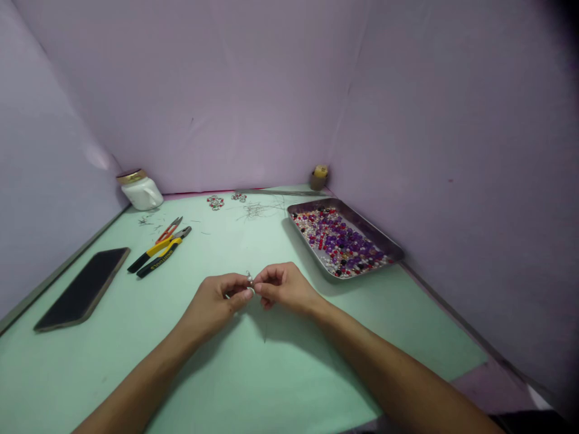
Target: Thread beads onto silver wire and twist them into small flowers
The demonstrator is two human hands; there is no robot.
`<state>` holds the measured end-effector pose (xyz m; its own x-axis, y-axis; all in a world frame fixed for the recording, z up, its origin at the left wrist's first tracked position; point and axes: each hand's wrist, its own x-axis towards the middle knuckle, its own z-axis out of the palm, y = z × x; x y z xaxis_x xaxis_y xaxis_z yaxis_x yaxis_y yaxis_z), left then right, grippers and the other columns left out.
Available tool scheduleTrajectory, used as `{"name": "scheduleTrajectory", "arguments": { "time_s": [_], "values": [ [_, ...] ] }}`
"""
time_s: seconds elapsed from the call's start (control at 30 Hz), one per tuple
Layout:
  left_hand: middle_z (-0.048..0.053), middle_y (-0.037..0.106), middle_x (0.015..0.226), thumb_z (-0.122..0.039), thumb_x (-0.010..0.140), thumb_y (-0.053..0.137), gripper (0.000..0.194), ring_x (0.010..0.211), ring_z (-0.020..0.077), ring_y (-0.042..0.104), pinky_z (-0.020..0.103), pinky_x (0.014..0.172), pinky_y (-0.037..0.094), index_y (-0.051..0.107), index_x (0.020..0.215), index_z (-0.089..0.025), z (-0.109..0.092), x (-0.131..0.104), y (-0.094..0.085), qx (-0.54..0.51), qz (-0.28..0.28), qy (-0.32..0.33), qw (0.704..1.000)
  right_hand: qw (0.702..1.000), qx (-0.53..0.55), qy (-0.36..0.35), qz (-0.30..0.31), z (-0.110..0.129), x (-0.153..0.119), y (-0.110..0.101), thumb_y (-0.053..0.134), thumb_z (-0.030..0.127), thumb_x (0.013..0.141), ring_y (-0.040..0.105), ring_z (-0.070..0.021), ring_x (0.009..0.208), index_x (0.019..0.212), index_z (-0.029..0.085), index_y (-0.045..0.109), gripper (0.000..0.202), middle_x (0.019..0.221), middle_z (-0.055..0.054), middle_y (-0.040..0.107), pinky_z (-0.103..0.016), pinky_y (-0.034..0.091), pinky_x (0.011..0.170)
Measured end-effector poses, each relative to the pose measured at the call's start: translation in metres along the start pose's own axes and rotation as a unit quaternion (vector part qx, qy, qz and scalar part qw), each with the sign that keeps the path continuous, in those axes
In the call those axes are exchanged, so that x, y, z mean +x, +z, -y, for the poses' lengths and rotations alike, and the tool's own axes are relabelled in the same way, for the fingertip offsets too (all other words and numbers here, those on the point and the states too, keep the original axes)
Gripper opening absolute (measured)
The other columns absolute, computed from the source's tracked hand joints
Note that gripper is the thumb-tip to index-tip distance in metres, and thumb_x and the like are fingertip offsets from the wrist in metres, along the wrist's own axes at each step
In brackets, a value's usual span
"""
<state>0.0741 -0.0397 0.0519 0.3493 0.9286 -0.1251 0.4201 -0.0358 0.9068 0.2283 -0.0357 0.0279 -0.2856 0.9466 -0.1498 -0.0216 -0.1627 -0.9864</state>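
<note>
Near the middle of the green table (217, 374), my left hand (226, 295) pinches a small piece of white and silvery beads (249, 278) between thumb and forefinger. My right hand (280, 286) meets it from the right, thumb and forefinger closed at the same beaded piece. The fingertips of both hands nearly touch, so the lower part of the piece is hidden. A thin wire (265, 331) hangs down below my right hand. Behind and to the right stands a metal tray (371, 226) of purple, red, white and black beads (339, 238).
Yellow-black pliers (158, 256) and orange-handled cutters (169, 230) lie left, beyond a dark phone (85, 286). A white jar (142, 191) is back left. Beaded pieces (216, 202) and loose wires (257, 209) lie at the back, with a small yellow-topped object (319, 176) in the corner.
</note>
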Motion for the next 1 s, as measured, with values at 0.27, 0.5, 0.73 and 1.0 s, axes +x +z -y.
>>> {"name": "scheduleTrajectory", "arguments": {
  "time_s": [0.27, 0.5, 0.73, 1.0],
  "values": [
    [-0.002, 0.053, 0.050, -0.026, 0.061, 0.061, 0.014, 0.033, 0.0040, 0.031, 0.018, 0.032, 0.018, 0.056, 0.063, -0.013, 0.006, 0.001, 0.000, -0.160, 0.002, -0.144, 0.977, 0.991, -0.107, -0.075, -0.003, -0.008, -0.003, 0.004, 0.055, 0.021, 0.066, 0.046, -0.0071, 0.046, 0.070, 0.014, 0.061, 0.010, 0.056, 0.001, 0.057, -0.020, 0.037, 0.044],
    [-0.006, 0.041, 0.039, -0.023, 0.058, 0.059, 0.011, 0.038, 0.0051, 0.030, 0.018, 0.037, 0.020, 0.056, 0.053, -0.014, 0.006, 0.003, 0.002, -0.050, -0.073, -0.092, 0.992, 0.972, -0.195, -0.124, -0.033, -0.010, -0.005, 0.005, 0.055, 0.022, 0.068, 0.048, -0.0092, 0.053, 0.071, 0.015, 0.064, 0.013, 0.060, -0.001, 0.059, -0.020, 0.036, 0.048],
    [-0.005, 0.044, 0.044, -0.025, 0.058, 0.058, 0.013, 0.044, 0.0085, 0.035, 0.021, 0.043, 0.025, 0.056, 0.052, -0.015, 0.005, 0.001, 0.004, 0.008, -0.078, -0.046, 0.996, 0.954, -0.267, -0.139, 0.004, -0.006, -0.005, -0.002, 0.057, 0.023, 0.068, 0.047, -0.0092, 0.051, 0.069, 0.016, 0.065, 0.011, 0.057, 0.000, 0.058, -0.021, 0.035, 0.048],
    [-0.007, 0.040, 0.040, -0.026, 0.058, 0.060, 0.012, 0.038, 0.0055, 0.028, 0.020, 0.041, 0.022, 0.055, 0.053, -0.016, 0.008, 0.007, -0.006, -0.075, -0.101, -0.086, 0.988, 0.975, -0.217, -0.052, 0.023, 0.003, -0.003, -0.010, 0.058, 0.023, 0.066, 0.043, -0.0073, 0.039, 0.065, 0.016, 0.063, 0.009, 0.045, 0.003, 0.050, -0.020, 0.033, 0.040]
  ]
}}
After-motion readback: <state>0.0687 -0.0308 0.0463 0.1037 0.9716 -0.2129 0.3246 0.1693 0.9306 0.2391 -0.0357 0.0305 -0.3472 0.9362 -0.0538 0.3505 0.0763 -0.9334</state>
